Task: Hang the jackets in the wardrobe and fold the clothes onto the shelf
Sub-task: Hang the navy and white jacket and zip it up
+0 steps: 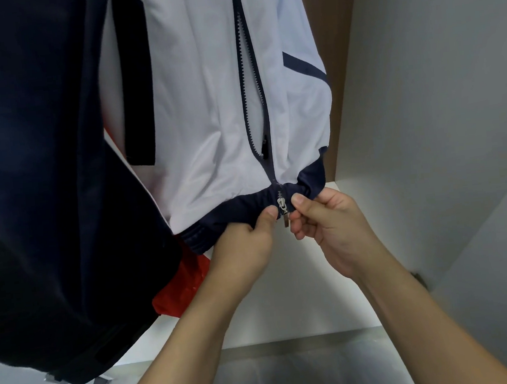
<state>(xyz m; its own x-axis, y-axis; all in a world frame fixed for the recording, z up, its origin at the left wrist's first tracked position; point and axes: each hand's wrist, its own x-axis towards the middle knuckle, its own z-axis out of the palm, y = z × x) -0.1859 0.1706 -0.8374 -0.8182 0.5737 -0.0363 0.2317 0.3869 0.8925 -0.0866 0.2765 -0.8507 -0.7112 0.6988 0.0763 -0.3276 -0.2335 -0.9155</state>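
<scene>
Fingers [267, 218] of both hands pinch the navy hem at the zip slider [282, 205], frame centre: left hand [245, 245], right hand [326, 225]. White jacket [206, 103] hangs, zip open above, beside navy jacket [34, 182] at left.

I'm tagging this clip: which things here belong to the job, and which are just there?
In the job:
white jacket
zipper slider
left hand, gripping the hem
right hand, pinching by the slider

Just there:
navy garment
red garment
wardrobe floor
</scene>
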